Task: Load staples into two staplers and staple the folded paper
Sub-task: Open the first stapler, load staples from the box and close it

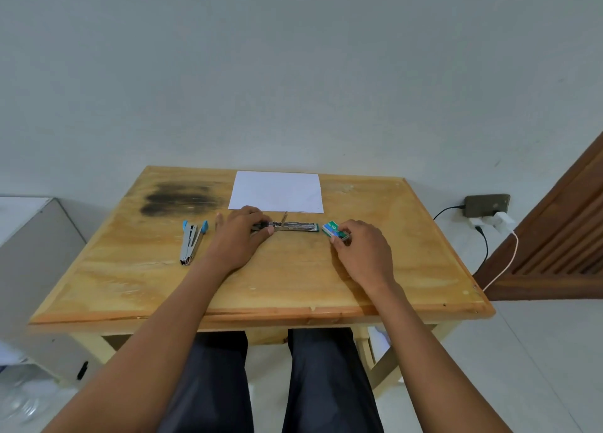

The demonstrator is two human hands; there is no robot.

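Head view caught me early on: my left hand point(241, 233) gripped the opened stapler point(293, 226) mid-desk point(293, 279), my right hand point(359, 248) pinched the staple box point(333, 231) beside it, while the blue stapler point(191, 245) and paper point(277, 191) waited, seemingly nothing loaded or stapled yet.

- Head camera, wide-angle, above the near edge of the wooden table point(130, 285); faces forward and down toward the pale wall point(293, 57).
- Close: left hand point(241, 236), right hand point(362, 253) mid-frame; whole tabletop in frame.
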